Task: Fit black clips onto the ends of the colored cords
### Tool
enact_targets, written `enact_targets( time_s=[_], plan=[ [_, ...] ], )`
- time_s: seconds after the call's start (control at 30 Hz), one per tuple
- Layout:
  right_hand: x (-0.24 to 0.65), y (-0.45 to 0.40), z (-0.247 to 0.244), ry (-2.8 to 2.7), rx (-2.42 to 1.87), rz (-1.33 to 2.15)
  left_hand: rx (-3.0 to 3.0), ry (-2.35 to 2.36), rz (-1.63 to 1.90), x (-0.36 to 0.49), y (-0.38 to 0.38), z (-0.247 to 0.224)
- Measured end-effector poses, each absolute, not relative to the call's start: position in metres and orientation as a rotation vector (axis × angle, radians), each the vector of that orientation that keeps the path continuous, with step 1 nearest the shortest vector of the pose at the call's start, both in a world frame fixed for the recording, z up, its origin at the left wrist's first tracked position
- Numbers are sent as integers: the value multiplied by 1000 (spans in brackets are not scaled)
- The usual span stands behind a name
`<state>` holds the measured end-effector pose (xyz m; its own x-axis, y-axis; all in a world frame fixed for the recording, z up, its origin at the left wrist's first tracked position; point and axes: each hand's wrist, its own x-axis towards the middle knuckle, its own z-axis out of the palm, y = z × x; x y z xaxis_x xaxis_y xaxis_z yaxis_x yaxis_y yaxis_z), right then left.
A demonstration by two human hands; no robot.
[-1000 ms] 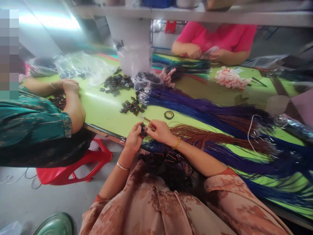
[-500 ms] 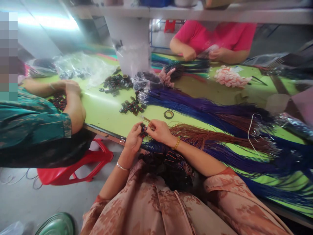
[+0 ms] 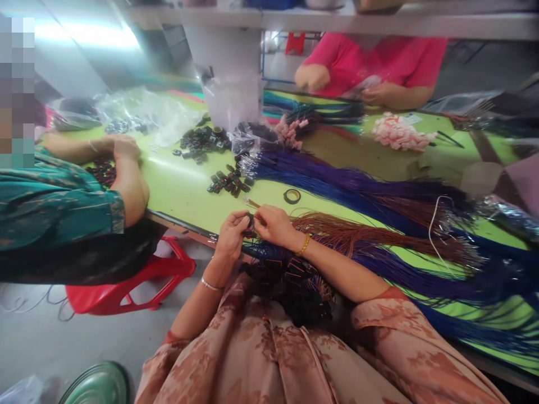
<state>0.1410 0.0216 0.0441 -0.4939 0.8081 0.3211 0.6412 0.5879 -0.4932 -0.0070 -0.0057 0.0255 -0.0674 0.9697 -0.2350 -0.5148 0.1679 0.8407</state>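
My left hand (image 3: 231,235) is closed in a pinch on a small black plastic connector (image 3: 250,225). Pressed up against it, my right hand (image 3: 273,225) has its fingers closed around thin brown wires (image 3: 254,203), whose pale tips stick out past the fingertips. The exact contact between wires and connector is hidden by my fingers. Below my hands, a heap of black connectors with wires (image 3: 290,286) lies on my lap. Loose black connectors (image 3: 229,180) are scattered on the table just beyond my hands.
Blue and purple wire bundles (image 3: 337,178) and a brown bundle (image 3: 349,231) stretch across the green table (image 3: 172,193). A tape roll (image 3: 292,196) lies near my right hand. Co-workers sit at left and opposite. A red stool (image 3: 126,292) stands at left.
The left fingers have shifted slightly around the connector, which now shows less. Across the table, the co-worker's hand has lifted a little toward the left. The camera view has shifted slightly.
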Motion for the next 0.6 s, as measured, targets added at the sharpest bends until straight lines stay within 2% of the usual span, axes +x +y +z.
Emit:
enact_targets(
  time_s=[0.13, 0.33, 0.47, 0.6],
  plan=[
    [143, 23, 46, -2229, -1163, 565, 575, 1009, 1399, -5, -5, 27],
    [141, 20, 42, -2185, -1105, 564, 596, 1030, 1416, -2, -8, 30],
    [149, 30, 47, -2098, -1065, 824, 669, 1088, 1421, 3, -16, 38],
    [161, 52, 66, -1983, -1150, 996, 1076, 1121, 1436, 28, -41, 58]
  ],
)
